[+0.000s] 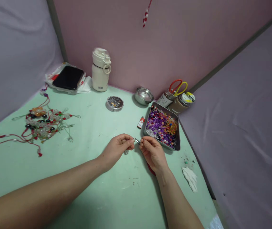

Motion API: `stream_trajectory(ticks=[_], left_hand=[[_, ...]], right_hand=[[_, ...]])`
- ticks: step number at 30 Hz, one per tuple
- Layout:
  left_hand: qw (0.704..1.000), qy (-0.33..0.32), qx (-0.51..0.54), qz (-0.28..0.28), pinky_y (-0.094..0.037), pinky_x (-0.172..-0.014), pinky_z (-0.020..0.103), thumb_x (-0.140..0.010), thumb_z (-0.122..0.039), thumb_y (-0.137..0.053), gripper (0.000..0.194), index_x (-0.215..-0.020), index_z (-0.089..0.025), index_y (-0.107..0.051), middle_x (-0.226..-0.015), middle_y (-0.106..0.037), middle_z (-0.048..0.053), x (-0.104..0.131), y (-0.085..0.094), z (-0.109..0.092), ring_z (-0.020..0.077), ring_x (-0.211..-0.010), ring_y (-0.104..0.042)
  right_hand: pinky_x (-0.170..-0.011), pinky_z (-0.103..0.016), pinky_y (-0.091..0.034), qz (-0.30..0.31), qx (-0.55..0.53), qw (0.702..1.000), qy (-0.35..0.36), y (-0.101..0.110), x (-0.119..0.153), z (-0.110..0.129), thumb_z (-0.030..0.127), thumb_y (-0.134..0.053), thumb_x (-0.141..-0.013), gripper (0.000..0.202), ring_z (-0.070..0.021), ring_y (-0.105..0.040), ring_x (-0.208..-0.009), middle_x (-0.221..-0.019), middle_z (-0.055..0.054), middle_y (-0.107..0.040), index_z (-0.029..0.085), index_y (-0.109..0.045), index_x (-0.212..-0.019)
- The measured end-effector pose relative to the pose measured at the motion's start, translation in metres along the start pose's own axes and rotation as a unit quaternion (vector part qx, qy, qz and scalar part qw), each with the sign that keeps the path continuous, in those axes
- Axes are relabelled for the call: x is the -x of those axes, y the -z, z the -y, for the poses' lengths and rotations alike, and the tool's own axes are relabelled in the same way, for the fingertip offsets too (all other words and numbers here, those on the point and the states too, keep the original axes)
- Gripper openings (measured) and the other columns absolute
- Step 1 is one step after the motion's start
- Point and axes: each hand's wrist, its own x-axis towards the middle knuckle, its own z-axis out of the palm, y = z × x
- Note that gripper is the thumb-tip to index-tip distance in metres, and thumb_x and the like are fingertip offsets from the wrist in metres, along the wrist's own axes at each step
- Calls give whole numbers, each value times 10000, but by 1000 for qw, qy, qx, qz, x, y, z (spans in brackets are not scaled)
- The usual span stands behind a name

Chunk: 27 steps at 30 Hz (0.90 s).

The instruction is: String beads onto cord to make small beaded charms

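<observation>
My left hand [119, 149] is closed in a pinch near the table's middle, and what its fingertips grip is too small to make out. A small clear beaded piece [126, 152] shows just below those fingers. To its right, my right hand [153, 152] is closed around scissors; their metal blades [137, 141] point toward my left fingertips, and a red handle [151, 169] shows under the palm. Beyond my right hand lies a metal tray [179, 140] of purple, red and clear beads with orange cord. A small red and white item [141, 122] lies beside the tray.
Beaded strings [40, 124] are heaped at left. Along the back stand a phone [68, 78], a cream bottle [100, 71], a round tin [115, 103], a metal bowl [144, 96] and two jars, one [166, 99] holding scissors. A crumpled tissue [189, 179] lies at right.
</observation>
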Motion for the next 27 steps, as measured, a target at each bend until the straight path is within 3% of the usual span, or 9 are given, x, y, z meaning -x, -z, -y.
stream_trajectory(ticks=[27], left_hand=[[1000, 2, -13, -22, -441, -711, 279, -797, -396, -650, 221, -822, -179, -614, -706, -646, -2, 1, -2, 1, 131, -702, -573]], right_hand=[[-662, -200, -513, -5, 14, 1000, 1, -1, 1, 0, 235, -843, -624, 209, -77, -606, -675, -778, 14, -702, 209, -734, -801]])
